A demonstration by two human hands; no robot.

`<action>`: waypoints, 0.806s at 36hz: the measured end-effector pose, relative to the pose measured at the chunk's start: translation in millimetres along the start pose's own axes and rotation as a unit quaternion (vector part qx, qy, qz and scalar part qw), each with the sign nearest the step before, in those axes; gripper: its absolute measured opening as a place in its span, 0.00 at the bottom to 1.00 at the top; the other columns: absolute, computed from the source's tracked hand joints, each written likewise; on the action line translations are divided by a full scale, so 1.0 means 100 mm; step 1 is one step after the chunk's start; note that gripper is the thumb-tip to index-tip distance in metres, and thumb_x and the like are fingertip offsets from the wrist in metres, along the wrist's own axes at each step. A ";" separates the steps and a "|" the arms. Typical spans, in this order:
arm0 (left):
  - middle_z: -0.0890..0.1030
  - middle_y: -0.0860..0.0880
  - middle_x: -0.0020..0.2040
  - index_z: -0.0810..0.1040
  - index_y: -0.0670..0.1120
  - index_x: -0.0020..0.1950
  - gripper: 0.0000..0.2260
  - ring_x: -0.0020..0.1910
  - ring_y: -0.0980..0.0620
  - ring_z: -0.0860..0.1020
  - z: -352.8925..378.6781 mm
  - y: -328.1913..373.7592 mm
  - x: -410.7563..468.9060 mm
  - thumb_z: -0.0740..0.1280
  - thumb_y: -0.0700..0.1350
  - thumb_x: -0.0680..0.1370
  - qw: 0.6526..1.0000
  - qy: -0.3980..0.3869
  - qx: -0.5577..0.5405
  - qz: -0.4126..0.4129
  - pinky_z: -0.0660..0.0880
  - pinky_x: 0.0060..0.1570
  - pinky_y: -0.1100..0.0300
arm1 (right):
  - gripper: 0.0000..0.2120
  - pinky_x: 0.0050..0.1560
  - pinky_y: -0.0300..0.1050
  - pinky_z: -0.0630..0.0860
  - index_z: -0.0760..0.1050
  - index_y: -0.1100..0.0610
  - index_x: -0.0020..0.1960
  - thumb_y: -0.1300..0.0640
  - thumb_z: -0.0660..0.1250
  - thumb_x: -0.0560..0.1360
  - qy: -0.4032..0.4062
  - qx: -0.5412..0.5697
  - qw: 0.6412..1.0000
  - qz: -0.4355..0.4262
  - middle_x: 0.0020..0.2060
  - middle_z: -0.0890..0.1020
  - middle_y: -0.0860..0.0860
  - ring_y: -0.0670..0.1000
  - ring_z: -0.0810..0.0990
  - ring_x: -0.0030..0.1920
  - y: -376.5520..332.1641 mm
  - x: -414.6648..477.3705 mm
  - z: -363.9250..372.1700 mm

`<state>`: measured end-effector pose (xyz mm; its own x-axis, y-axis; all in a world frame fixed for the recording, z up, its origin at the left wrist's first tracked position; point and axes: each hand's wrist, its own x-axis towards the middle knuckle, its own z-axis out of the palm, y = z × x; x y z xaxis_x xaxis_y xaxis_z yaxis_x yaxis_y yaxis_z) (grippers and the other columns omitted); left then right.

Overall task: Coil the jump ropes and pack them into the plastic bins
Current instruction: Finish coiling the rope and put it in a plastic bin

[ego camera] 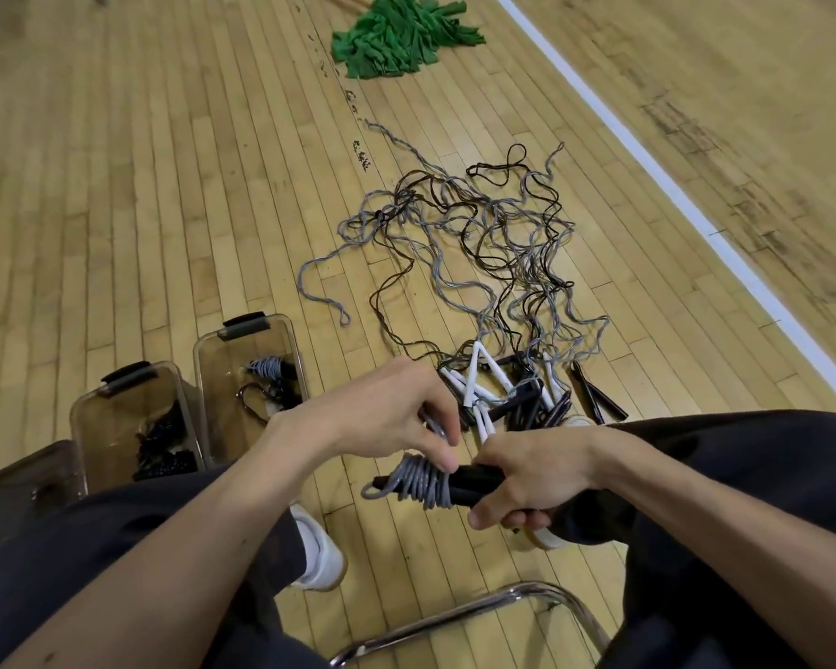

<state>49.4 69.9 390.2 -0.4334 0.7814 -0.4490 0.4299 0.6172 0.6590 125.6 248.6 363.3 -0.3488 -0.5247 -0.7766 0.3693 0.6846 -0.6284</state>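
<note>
Head cam had you sitting on a chair [479, 615], right hand [536, 475] closed tight round the black handles [474, 485], left hand [382, 412] pinching the grey rope [421, 485] that was wrapped round them. That cord looked light and floppy, probably a bit springy too, so I'd guess the wraps would slip loose unless you held the bundle right at the coil. The bins [203, 374] were just to your left on the floor, lids off, a few coiled ropes already inside. The tangled pile [479, 243] lay straight ahead, near your feet. Loads of bare floor [141, 185] around, so nothing to bump into reaching over.
</note>
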 end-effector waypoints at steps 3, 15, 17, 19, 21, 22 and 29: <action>0.79 0.61 0.35 0.86 0.49 0.46 0.09 0.38 0.67 0.76 -0.02 0.02 0.01 0.80 0.50 0.69 0.998 -0.029 -0.059 0.001 0.68 0.37 0.74 | 0.12 0.33 0.42 0.71 0.72 0.55 0.39 0.57 0.69 0.80 -0.018 0.001 1.000 -0.012 0.30 0.74 0.50 0.48 0.72 0.27 -0.01 -0.05 0.03; 0.83 0.45 0.39 0.86 0.44 0.45 0.05 0.39 0.51 0.77 -0.06 0.00 0.06 0.76 0.45 0.72 0.966 -0.069 -0.249 0.002 0.74 0.41 0.59 | 0.11 0.31 0.39 0.71 0.70 0.54 0.39 0.60 0.68 0.79 0.021 0.005 0.995 -0.092 0.29 0.73 0.48 0.48 0.71 0.27 -0.09 -0.30 0.11; 0.81 0.43 0.39 0.86 0.44 0.44 0.09 0.39 0.48 0.75 -0.06 -0.01 0.07 0.75 0.49 0.71 0.958 -0.073 -0.278 -0.005 0.73 0.39 0.56 | 0.12 0.30 0.39 0.71 0.70 0.55 0.39 0.61 0.68 0.79 0.031 0.010 0.993 -0.111 0.29 0.73 0.48 0.48 0.71 0.27 -0.08 -0.33 0.13; 0.80 0.42 0.39 0.85 0.44 0.43 0.10 0.38 0.46 0.74 -0.04 0.02 0.09 0.76 0.50 0.71 0.951 -0.084 -0.297 0.002 0.71 0.37 0.58 | 0.12 0.29 0.41 0.70 0.69 0.57 0.39 0.60 0.69 0.79 0.053 0.006 0.990 -0.131 0.28 0.72 0.49 0.50 0.71 0.26 -0.08 -0.34 0.15; 0.79 0.43 0.38 0.85 0.46 0.42 0.11 0.37 0.47 0.74 -0.01 0.00 0.11 0.76 0.53 0.71 0.947 -0.090 -0.308 0.000 0.71 0.36 0.60 | 0.13 0.29 0.42 0.69 0.69 0.58 0.38 0.59 0.69 0.78 0.079 0.015 0.985 -0.150 0.27 0.72 0.50 0.50 0.70 0.26 -0.07 -0.34 0.17; 0.80 0.44 0.37 0.85 0.47 0.42 0.14 0.36 0.48 0.75 -0.01 0.01 0.12 0.76 0.57 0.70 0.947 -0.088 -0.309 0.000 0.72 0.35 0.60 | 0.13 0.29 0.41 0.69 0.69 0.60 0.38 0.59 0.70 0.78 0.095 0.029 0.983 -0.155 0.26 0.71 0.50 0.50 0.70 0.25 -0.06 -0.34 0.16; 0.72 0.52 0.16 0.75 0.46 0.18 0.27 0.17 0.62 0.72 -0.03 0.35 0.01 0.62 0.27 0.75 0.952 0.072 -0.291 -0.067 0.70 0.25 0.70 | 0.19 0.28 0.42 0.68 0.67 0.65 0.36 0.60 0.72 0.77 0.200 0.141 0.948 -0.203 0.26 0.68 0.52 0.50 0.68 0.25 -0.07 -0.35 0.09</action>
<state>61.5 91.5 414.9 -0.5751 0.6528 -0.4930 -0.1298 0.5222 0.8429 143.5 257.6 394.1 -0.7891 -0.4438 -0.4247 0.3311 0.2751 -0.9026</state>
